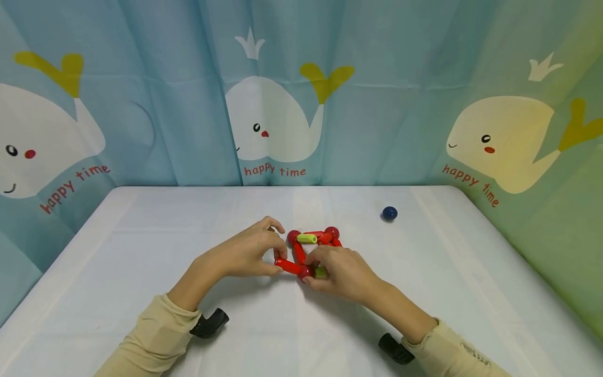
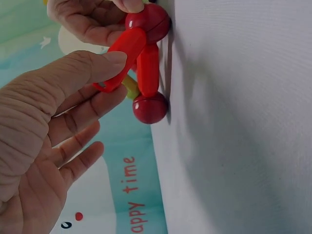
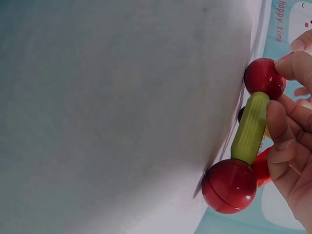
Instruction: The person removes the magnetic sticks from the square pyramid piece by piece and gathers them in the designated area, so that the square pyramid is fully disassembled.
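Between thumb and fingers, my left hand pinches a red rod. One end of that rod meets a red ball at the near corner of a joined rod-and-ball frame. My right hand grips this ball, its thumb on the ball's side. A green rod runs from it to another red ball, beside the right fingers. Another red rod leads back to the far left ball. At the back, a short green rod sticks out near the far right ball.
A dark blue ball lies apart on the white table, toward the back right. Behind the table hangs a blue-green whale curtain. Black curved pieces sit beside both wrists.
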### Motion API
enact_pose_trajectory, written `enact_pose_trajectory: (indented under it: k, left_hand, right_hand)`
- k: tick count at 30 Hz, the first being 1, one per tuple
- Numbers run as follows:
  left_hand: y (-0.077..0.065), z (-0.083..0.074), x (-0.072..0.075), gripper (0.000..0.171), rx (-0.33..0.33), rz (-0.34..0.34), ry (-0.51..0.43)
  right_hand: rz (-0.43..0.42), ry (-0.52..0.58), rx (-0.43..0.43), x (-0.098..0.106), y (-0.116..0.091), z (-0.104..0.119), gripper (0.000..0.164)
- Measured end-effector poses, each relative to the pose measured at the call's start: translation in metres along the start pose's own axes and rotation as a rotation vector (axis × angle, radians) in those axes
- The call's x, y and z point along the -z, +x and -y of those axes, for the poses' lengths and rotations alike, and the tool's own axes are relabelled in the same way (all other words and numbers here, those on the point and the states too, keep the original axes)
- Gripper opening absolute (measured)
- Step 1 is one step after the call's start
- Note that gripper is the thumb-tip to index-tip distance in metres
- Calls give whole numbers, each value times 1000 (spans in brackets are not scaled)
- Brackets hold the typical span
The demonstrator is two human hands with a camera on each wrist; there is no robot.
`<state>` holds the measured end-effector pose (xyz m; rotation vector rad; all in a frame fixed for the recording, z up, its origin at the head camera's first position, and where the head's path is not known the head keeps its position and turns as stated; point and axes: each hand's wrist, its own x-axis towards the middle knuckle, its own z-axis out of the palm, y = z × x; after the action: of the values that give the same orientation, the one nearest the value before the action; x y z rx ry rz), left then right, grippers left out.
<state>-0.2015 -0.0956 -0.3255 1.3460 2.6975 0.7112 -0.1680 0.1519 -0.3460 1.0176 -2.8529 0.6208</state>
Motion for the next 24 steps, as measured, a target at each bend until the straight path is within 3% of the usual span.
enact_pose_trajectory:
  k: [15, 17, 24]
  left_hand:
    - [1, 1, 6, 8, 13, 37, -39]
    - [-3, 2, 11, 10, 23, 5, -28]
    - [-24, 19, 38, 15, 130, -217, -81]
  right_hand:
    - [15, -23, 6, 2, 0, 3, 20]
    - [14, -28, -3, 3, -1, 3, 19]
    - [-13, -15, -40, 5, -10, -2, 17]
